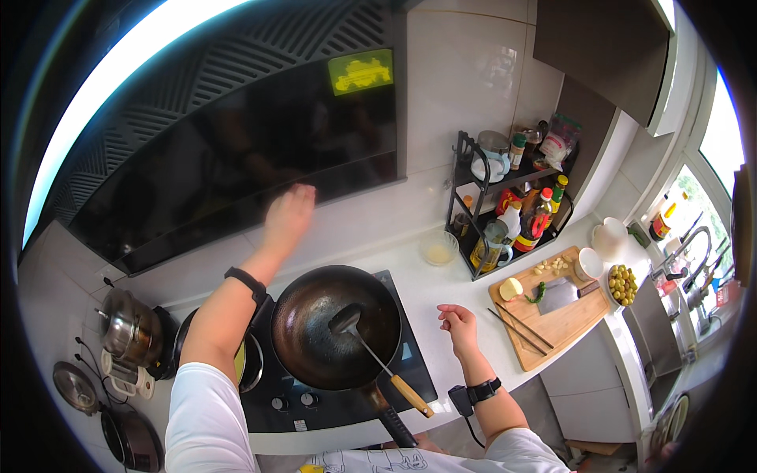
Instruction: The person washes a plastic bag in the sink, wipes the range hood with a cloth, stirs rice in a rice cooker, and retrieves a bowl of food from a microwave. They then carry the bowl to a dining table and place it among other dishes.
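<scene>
My left hand [291,207] is raised before the lower edge of the black range hood [254,154]; its fingertips are at or near that edge, contact unclear. Below it a dark wok [307,307] sits on the black cooktop [301,408], with a metal spatula [378,358] with a wooden handle resting in it. My right hand [458,325] hovers with nothing in it, fingers partly curled, over the white counter between the wok and a wooden cutting board [568,322]. On the board lie a cleaver [556,295], chopsticks [520,331], garlic cloves, a green pepper and a pale cut vegetable [511,289].
A glass bowl [439,248] stands by the wall, beside a black rack [473,207] of bottles and jars. A white bowl [589,264] and a bowl of small green-brown fruit [622,285] are at the right. Pots [130,331] and a lid [75,387] are at the left.
</scene>
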The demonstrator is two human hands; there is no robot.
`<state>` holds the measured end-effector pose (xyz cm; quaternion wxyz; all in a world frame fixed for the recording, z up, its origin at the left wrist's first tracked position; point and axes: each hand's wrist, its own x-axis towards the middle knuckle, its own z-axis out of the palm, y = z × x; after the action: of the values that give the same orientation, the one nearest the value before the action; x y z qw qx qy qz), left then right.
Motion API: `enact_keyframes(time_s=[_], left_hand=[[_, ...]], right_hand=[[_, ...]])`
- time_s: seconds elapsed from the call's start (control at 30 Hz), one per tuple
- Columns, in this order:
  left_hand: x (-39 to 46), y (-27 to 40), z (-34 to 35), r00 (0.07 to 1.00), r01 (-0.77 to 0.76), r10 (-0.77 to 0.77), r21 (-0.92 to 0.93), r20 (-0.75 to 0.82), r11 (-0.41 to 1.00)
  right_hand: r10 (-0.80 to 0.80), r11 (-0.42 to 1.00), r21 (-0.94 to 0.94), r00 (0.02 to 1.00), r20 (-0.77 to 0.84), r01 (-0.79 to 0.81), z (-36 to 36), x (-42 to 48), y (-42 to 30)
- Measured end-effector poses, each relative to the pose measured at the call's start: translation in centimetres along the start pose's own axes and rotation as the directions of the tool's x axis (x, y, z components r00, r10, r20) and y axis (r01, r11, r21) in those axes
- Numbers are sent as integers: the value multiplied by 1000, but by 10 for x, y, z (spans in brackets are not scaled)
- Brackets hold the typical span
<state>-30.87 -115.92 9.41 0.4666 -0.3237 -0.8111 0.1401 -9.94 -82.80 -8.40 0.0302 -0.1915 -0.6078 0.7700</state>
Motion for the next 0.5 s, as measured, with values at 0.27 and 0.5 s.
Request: enact_keyframes(time_s=[0.27,0.5], left_hand=[[36,88,-1,416,723,-412,-570,810,-391],[112,174,92,98,140,-179,-192,979,-971]], right_hand=[[46,999,30,999,-26,-45,-17,-2,6],[27,997,72,999,-17,-25,-25,-8,8]])
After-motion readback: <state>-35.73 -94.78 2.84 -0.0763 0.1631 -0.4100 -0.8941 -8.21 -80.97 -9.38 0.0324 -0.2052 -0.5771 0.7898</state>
